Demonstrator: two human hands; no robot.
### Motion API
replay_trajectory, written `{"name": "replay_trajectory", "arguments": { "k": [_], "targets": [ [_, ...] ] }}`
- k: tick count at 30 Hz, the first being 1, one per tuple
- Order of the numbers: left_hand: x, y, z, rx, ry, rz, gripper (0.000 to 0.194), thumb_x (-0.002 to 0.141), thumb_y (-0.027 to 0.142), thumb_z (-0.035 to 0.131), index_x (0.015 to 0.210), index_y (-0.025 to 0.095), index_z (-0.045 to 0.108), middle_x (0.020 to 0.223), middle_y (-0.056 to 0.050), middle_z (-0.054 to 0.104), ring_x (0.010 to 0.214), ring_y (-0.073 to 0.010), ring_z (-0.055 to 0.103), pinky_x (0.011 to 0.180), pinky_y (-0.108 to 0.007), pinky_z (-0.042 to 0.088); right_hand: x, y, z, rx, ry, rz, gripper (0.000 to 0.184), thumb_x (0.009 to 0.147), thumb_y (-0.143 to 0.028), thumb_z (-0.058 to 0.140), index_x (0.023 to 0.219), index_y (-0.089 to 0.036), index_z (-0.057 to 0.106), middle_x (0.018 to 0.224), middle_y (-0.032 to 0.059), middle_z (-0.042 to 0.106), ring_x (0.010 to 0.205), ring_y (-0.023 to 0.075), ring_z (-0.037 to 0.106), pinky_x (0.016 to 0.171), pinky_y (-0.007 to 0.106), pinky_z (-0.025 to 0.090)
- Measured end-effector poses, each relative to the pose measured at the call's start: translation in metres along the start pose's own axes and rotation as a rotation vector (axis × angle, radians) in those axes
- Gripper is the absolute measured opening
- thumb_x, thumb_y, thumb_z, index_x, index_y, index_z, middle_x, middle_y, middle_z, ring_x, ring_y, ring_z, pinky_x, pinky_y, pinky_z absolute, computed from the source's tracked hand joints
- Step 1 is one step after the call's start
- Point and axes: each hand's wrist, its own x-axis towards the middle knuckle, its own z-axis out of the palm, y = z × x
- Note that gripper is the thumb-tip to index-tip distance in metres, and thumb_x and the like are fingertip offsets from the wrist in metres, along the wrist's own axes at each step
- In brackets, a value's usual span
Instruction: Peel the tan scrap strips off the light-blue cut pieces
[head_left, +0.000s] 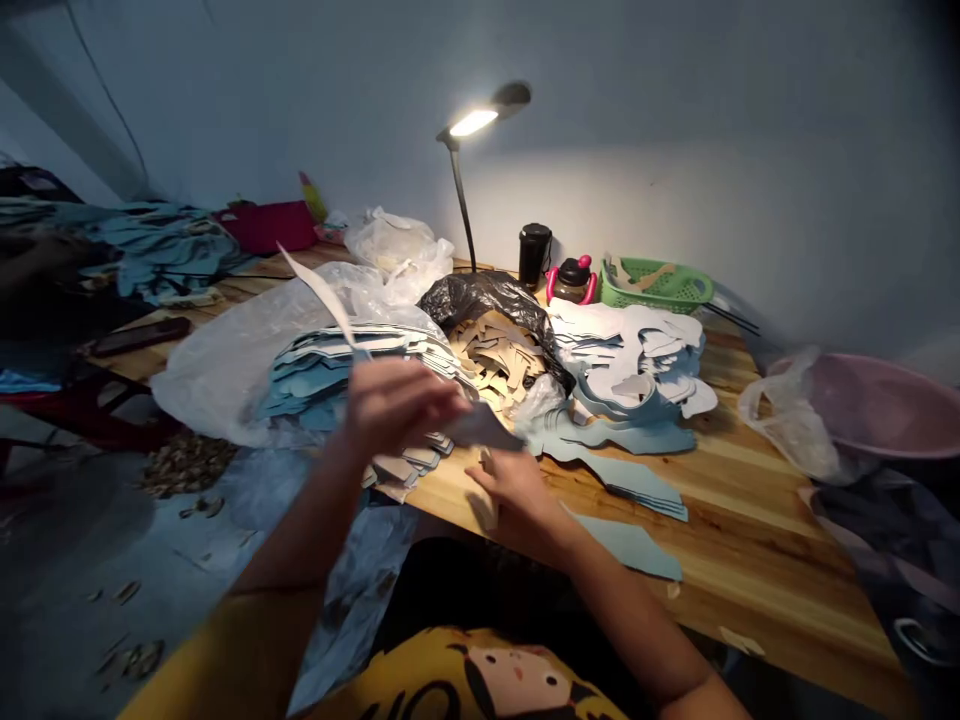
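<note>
My left hand (397, 405), slightly blurred, is closed around a long curved cut piece of sheet material (322, 295). Its pale end sticks up to the left, and a grey-blue end points right over my other hand. Just below that end, my right hand (521, 490) is closed near the table's front edge, with a narrow tan strip (489, 505) at its fingertips. Behind my left hand lies a stack of blue and white cut pieces (315, 375). Right of my right hand are fanned light-blue pieces (630, 480) and a single flat blue piece (634, 548).
A black plastic bag (487, 290) holds tan paper strips (499, 355). Behind stand a lit desk lamp (463, 200), a black cup (534, 255) and a green basket (660, 285). White pieces (637, 340) are piled at right, near a pink basin (885, 405). Another person's arm (37, 265) shows at far left.
</note>
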Motion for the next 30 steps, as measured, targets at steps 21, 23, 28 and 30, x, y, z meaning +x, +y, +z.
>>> {"name": "replay_trajectory", "arguments": {
  "k": [21,23,28,30],
  "targets": [
    [-0.084,0.025,0.137,-0.7,-0.197,-0.94,0.035,0.081,0.045,0.071,0.091,0.013,0.062,0.079,-0.001,0.063,0.059,-0.0086,0.053,0.054,-0.019,0.041,-0.017,0.023,-0.009,0.823,0.203,0.214,0.024,0.08,-0.037,0.063,0.093,-0.017,0.067,0.067,-0.0026,0.059,0.055,0.011,0.052,0.051,0.022,0.046],
    [-0.072,0.035,0.138,-0.878,-0.17,-0.946,0.036,0.083,0.048,0.069,0.084,0.013,0.061,0.069,0.001,0.057,0.056,-0.0074,0.047,0.052,-0.019,0.037,-0.029,0.022,-0.025,0.973,0.261,0.194,0.026,0.079,-0.04,0.069,0.092,-0.017,0.065,0.07,-0.0012,0.061,0.056,0.0112,0.054,0.05,0.023,0.049],
    [-0.048,0.057,0.137,-1.119,-0.389,-0.964,0.042,0.085,0.055,0.065,0.081,0.014,0.061,0.059,0.005,0.043,0.051,-0.0058,0.036,0.047,-0.018,0.028,-0.055,0.034,-0.083,0.959,0.352,0.098,0.025,0.084,-0.04,0.069,0.098,-0.018,0.067,0.075,-0.0005,0.061,0.062,0.0107,0.058,0.051,0.021,0.053],
    [-0.043,0.063,0.14,-1.183,-0.538,-0.926,0.044,0.085,0.057,0.063,0.079,0.014,0.06,0.06,0.005,0.041,0.052,-0.0061,0.035,0.047,-0.018,0.028,-0.064,0.043,-0.102,0.897,0.232,0.028,0.033,0.086,-0.039,0.068,0.113,-0.021,0.069,0.086,0.0018,0.065,0.071,0.0124,0.062,0.054,0.021,0.056]
  ]
}}
